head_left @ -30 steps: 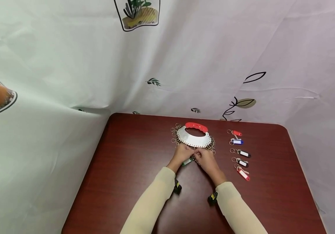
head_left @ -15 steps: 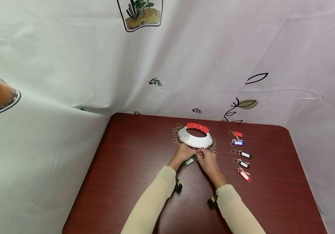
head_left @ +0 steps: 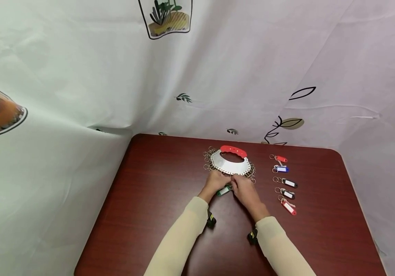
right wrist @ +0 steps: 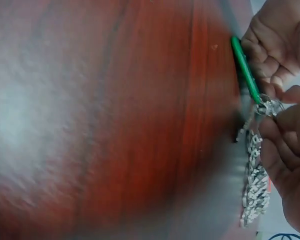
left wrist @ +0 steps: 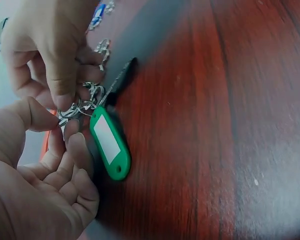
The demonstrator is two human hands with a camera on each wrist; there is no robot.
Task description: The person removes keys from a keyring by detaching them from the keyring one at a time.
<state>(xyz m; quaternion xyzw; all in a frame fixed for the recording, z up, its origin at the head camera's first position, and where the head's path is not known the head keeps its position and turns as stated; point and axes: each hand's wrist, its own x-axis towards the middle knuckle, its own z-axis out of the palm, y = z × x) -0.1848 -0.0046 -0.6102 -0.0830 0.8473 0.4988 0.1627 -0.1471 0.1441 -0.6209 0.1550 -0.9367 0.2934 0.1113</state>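
Observation:
My left hand [head_left: 215,181] and right hand [head_left: 245,189] meet at the front edge of a curved silver plate [head_left: 230,165] with a red handle [head_left: 233,150]. Small metal rings hang along the plate's rim. In the left wrist view, thumb and fingers of both hands pinch metal key rings [left wrist: 76,107] between them. A green key tag [left wrist: 109,142] with a white label dangles from these rings, and a key [left wrist: 117,82] hangs beside it. Seen edge-on in the right wrist view, the green tag lies beside my left hand's curled fingers. Fingertips partly hide the rings.
To the right, a column of tagged keys lies on the dark red table [head_left: 142,214]: a red tag [head_left: 281,158], a blue tag [head_left: 281,169], two black tags, one of them the upper black tag [head_left: 289,183], and another red tag [head_left: 289,207]. A pale curtain [head_left: 97,69] stands behind the table.
Both hands stay together at the plate's front edge, with only small finger movements. The green tag shows slightly more to the right, and the head view has shifted a little.

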